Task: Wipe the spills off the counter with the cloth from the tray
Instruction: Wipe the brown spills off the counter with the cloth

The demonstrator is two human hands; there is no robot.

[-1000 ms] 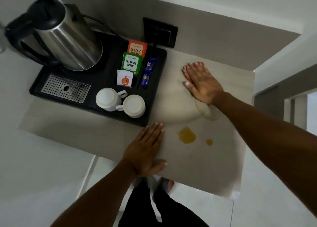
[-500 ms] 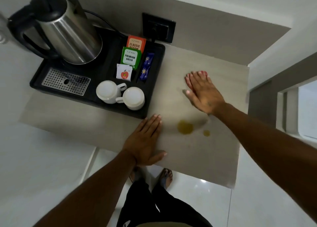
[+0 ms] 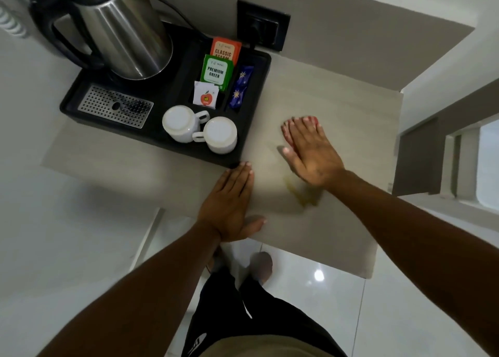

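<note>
Cloth is not showing clearly in this view; I am judging that it is lying flat under the right hand [image 3: 310, 154], because this palm is pressing down on the counter [image 3: 337, 235] just beside the spill [image 3: 303, 194], but I cannot confirm it. No cloth is lying in the tray [image 3: 178, 92], where only the kettle [image 3: 127, 27], the two cups [image 3: 199, 132] and the tea sachets [image 3: 216, 72] are standing.

Such a cloth is probably behaving as a thin, light and soft thing. It is folding and sliding easily under the palm, and it is getting heavier and more clinging as it is taking up liquid. I think the best hold is a flat palm on its middle, with the edges kept inside the hand so that they are not dragging the liquid wider.

The right hand is lying flat with its four fingers pressed together and the thumb standing out to the left. The left hand [image 3: 229, 205] is resting on the near edge of the counter, fingers together, thumb spread to the side, fingertips almost touching the corner of the tray.

The spill is looking yellowish and smeared, at the heel of the right hand. The wiping is seeming to be in progress and not finished.
</note>
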